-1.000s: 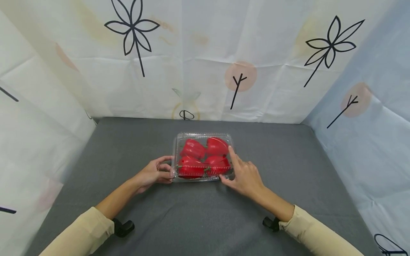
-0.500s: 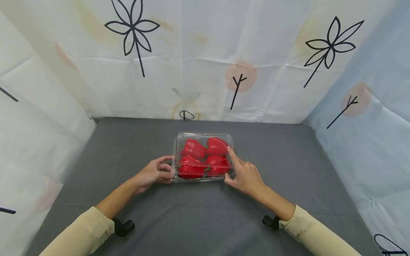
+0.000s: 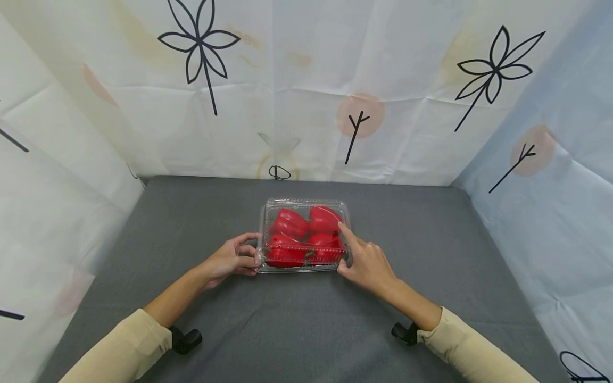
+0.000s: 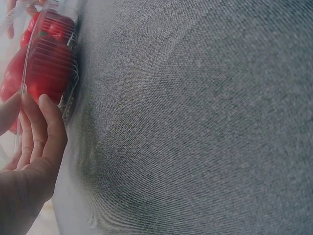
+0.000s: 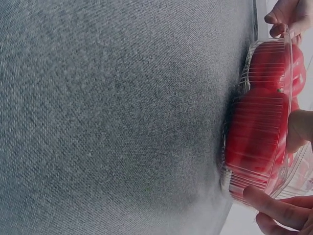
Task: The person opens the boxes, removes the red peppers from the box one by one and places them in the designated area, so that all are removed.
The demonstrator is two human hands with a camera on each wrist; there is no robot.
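A clear plastic clamshell container (image 3: 306,268) with several red bell peppers (image 3: 290,223) inside stands on the grey table, its lid down. My left hand (image 3: 234,258) pinches its left rim between thumb and fingers; in the left wrist view, that hand (image 4: 36,142) has fingertips against the rim. At the front right corner my right hand (image 3: 369,263) grips the container, index finger stretched over the lid and thumb on the front rim. The right wrist view shows the right hand's lower fingers (image 5: 279,209) against the container's end, below the rim.
Grey cloth (image 3: 297,330) covers the table around the container. White patterned curtains (image 3: 306,96) enclose the back and both sides. Dark wrist straps (image 3: 185,341) show at both sleeve cuffs.
My right thumb has slid a little rightward along the front rim to the corner, and the index finger has shifted slightly on the lid. The left hand and container stay in place.
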